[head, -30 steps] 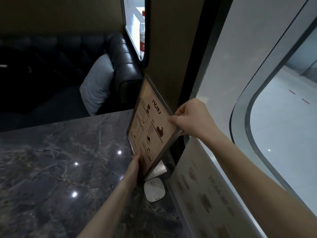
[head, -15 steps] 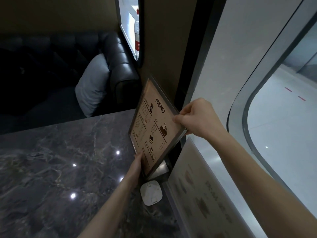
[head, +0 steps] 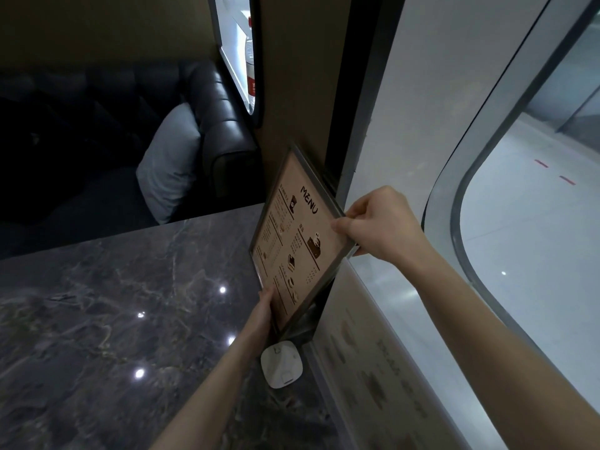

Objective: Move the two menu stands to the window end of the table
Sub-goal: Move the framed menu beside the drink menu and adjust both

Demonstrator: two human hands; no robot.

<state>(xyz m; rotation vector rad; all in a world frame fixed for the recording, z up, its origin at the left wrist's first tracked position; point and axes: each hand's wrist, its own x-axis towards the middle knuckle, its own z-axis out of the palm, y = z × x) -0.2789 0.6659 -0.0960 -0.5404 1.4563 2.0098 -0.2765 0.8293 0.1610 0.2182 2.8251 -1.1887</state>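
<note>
The stiff, light, brown framed menu stand is pinched at its right edge by the right hand and steadied at its near left edge by the left hand, whose fingers are hidden.

Tan menu stand with brown print; grey-veined dark marble table.

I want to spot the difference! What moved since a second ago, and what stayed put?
Not much moved. The brown menu stand tipped slightly more upright against the wall by the window. Nothing was picked up or let go: the right hand keeps its grip on the top edge, and the left hand stays at the lower edge. The white puck on the marble table and the second menu stand stayed put.
</note>
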